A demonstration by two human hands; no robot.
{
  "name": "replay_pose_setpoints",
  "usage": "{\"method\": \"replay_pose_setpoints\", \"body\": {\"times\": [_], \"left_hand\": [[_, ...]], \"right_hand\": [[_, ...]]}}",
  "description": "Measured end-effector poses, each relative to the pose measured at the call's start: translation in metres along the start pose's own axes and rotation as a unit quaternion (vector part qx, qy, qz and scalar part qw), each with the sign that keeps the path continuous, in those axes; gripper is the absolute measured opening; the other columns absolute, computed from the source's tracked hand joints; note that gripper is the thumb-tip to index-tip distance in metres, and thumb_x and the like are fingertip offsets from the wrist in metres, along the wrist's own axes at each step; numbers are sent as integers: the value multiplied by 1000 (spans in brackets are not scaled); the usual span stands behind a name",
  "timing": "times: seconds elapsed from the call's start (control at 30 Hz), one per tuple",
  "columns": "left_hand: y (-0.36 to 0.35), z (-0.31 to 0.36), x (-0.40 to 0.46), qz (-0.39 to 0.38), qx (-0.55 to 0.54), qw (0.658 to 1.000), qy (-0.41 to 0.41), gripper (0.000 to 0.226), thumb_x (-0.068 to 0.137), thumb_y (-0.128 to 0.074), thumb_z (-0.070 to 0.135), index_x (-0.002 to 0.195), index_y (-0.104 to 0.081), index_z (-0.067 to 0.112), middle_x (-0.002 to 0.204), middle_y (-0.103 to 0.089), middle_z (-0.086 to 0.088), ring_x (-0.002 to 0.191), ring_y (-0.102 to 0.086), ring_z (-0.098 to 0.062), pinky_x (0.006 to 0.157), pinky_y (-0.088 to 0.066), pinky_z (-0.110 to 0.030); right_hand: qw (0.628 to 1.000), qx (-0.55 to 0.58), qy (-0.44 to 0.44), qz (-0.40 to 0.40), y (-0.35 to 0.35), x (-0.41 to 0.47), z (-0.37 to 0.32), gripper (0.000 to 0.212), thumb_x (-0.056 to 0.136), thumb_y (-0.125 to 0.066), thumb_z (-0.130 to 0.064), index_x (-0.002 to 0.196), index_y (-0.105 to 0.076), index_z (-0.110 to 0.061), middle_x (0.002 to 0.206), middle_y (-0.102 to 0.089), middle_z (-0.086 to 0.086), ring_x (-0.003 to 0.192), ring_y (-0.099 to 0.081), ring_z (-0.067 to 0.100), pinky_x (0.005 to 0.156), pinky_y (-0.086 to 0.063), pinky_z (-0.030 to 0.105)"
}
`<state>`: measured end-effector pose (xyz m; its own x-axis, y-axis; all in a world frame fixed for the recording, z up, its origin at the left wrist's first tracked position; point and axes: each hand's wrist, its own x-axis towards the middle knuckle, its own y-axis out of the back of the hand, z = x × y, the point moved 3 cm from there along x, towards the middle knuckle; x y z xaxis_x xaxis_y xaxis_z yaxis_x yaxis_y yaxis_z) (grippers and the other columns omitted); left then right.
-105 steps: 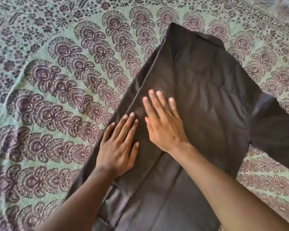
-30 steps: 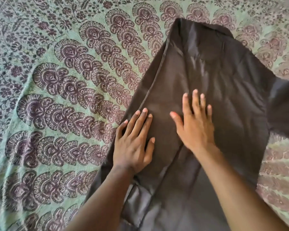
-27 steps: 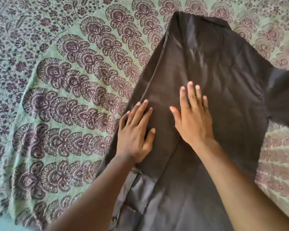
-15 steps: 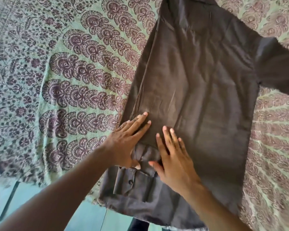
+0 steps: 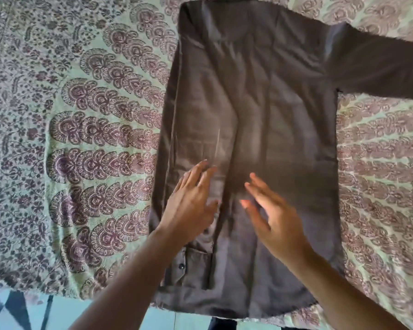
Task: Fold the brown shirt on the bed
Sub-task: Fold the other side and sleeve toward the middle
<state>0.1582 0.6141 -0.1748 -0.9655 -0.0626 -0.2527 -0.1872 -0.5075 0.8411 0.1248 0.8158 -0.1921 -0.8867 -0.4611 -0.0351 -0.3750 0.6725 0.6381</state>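
Shirt (image 5: 260, 103) sleeve cut off right | hands (image 5: 191, 206) blurred | fingers (image 5: 260, 186) spread, holding nothing

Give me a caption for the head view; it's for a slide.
Both open hands, left and right, over a brown shirt on a patterned bedspread.

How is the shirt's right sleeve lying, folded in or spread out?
Spread out: the right sleeve lies flat on the bedspread, beyond the shirt body.
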Motion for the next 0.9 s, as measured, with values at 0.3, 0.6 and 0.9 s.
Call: {"method": "replay_pose_setpoints", "body": {"times": [0.3,0.6,0.9], "left_hand": [[-36,158,135,28,-11,995,-98,68,85,-67,29,146,-50,4,152,-49,-13,139,-49,-35,115,-45,-47],[-95,327,293,-28,80,990,-115,89,91,-68,52,162,-25,20,176,-5,-6,163,-2,-22,130,4,-43],[-145,348,329,-87,78,992,-41,109,81,-71,71,166,-11,36,173,21,5,161,13,-15,131,-1,-47]], "right_hand": [[963,110,-146,198,166,46,108,35,102,-65,-16,135,-65,-3,132,-70,7,116,-65,-7,100,-52,18],[922,-13,-224,314,346,75,223,33,105,-57,-34,106,-73,-5,100,-77,8,91,-73,22,81,-57,31],[765,-279,-345,467,464,96,313,25,87,-71,-40,107,-75,-26,140,-49,24,121,-48,46,90,-48,50]]}}
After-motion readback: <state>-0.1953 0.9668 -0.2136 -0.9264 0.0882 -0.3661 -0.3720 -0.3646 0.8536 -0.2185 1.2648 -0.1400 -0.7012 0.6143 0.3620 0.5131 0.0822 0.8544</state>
